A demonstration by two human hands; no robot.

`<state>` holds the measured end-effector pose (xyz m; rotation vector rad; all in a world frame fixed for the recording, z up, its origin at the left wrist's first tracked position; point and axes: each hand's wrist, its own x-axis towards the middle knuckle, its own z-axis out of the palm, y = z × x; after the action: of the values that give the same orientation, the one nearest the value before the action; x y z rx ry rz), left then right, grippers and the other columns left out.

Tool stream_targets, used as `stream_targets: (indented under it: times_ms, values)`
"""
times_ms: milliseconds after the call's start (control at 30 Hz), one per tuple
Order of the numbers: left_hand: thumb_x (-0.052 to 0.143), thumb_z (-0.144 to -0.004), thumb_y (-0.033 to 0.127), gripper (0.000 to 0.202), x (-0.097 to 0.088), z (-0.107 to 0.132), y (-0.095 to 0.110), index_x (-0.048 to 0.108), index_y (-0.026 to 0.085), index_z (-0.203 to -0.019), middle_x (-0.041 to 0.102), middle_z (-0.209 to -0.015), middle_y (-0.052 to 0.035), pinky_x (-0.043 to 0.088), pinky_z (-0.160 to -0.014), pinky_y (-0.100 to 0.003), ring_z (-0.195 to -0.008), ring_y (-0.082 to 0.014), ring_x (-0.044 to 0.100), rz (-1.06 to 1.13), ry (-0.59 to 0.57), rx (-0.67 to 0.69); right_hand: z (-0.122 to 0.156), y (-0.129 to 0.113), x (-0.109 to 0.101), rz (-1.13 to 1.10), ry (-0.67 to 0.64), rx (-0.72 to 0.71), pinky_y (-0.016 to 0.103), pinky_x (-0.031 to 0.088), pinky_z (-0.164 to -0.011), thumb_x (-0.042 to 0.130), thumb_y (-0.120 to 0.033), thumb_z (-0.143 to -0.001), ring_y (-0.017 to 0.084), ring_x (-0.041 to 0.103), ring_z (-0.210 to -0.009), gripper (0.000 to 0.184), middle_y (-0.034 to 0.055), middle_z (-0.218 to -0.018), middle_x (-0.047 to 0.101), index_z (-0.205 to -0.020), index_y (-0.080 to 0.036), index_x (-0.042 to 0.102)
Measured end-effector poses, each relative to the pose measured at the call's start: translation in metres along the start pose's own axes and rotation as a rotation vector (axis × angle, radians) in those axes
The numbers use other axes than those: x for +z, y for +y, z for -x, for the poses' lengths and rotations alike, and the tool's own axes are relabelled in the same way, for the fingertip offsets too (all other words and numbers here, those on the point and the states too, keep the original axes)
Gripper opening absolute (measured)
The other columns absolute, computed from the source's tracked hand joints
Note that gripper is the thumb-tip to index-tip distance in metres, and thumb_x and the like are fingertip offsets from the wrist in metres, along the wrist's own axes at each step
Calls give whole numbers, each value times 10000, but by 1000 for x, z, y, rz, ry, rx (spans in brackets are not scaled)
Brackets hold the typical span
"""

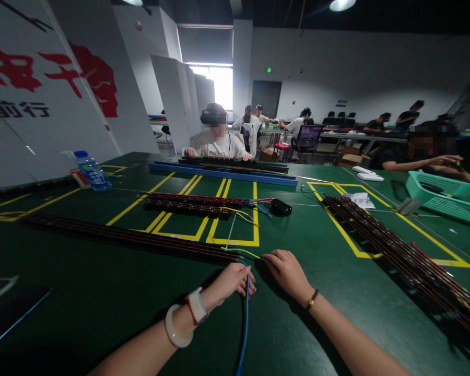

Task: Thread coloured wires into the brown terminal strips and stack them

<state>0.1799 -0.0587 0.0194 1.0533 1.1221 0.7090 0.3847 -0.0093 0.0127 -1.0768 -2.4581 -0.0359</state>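
Note:
My left hand [232, 281] is closed on a blue wire [245, 324], which hangs down from it toward the front edge of the view. Just to its right, my right hand [289, 271] has its fingertips pinched at the end of a yellow-green wire [245, 251]. Both wires come from the right end of a long dark bar [133, 235] lying across the table. Beyond it lies a shorter bundle of dark bars [191, 204] with red, blue and yellow wires, beside a small black block [281, 207].
Yellow tape [256, 219] marks out boxes on the green table [305, 334]. A stack of long dark bars [399, 250] lies at right, near a green basket [446, 196]. At left stands a blue-capped bottle [92, 171]. Across the table sits a person [215, 141] behind a blue rail [223, 173].

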Motion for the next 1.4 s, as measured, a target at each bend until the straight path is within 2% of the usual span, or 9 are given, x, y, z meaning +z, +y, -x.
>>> stream_targets:
  times_ms: [233,433,600,733,833,967,1133,1267,1400]
  values:
    - [340,-869,487,437,-13,3,6,520,131,-690,551,-539,-24,421,-485,-225,-451,-111,528,-534,31,83,1,4,7,-69,-28,25,281,400,-775,456,-188,-913,152,530,-863,245,59,-949,594,-1091,-215,622]
    - [355,-853,525,469,-16,4,6,567,133,-705,583,-583,-45,405,-472,-219,-492,-132,558,-547,64,96,-1,2,2,-133,-24,69,307,410,-805,432,-218,-927,170,528,-901,254,68,-982,597,-1111,-204,607]
    - [322,-867,437,396,-16,5,9,551,146,-727,573,-585,-33,403,-468,-221,-504,-136,558,-563,113,122,-1,-16,-9,-224,-4,90,349,409,-877,466,-311,-912,195,518,-979,286,91,-1049,582,-1148,-198,581]
    - [323,-866,406,354,-15,0,1,514,154,-708,528,-537,-9,399,-475,-227,-466,-125,522,-532,144,144,5,-42,-6,-241,-75,62,419,335,-1008,629,-429,-770,257,413,-1166,650,131,-1257,468,-1335,-177,431]
    - [339,-864,400,352,-16,-3,-4,512,152,-684,517,-531,-6,399,-496,-226,-473,-118,515,-525,128,184,7,-51,1,-245,-121,60,430,275,-1060,641,-357,-731,263,342,-1248,734,141,-1340,394,-1381,-160,364]
    - [350,-865,407,359,-19,-2,-2,516,150,-678,512,-524,-2,404,-514,-225,-478,-115,510,-495,74,181,3,-43,2,-229,-127,133,433,250,-1059,618,-267,-698,265,349,-1248,759,148,-1337,412,-1396,-147,343]
    - [356,-868,419,372,-18,2,2,536,145,-693,525,-548,-5,404,-527,-220,-494,-110,518,-497,69,167,-8,-20,-5,-290,-241,265,381,358,-920,612,-295,-735,220,517,-981,631,90,-1048,596,-1331,-165,454]
    - [363,-868,422,375,-18,3,3,544,145,-691,542,-561,-7,404,-527,-216,-497,-107,521,-511,73,183,-13,-11,-8,-480,-323,254,288,406,-783,611,-297,-764,167,543,-826,373,42,-916,623,-1122,-196,634]
    - [404,-852,449,374,-18,-1,-1,537,138,-694,550,-542,-15,404,-495,-217,-475,-110,523,-427,81,157,-14,-10,-8,-549,-306,234,244,409,-715,603,-241,-780,141,540,-779,280,24,-862,617,-1047,-209,679]
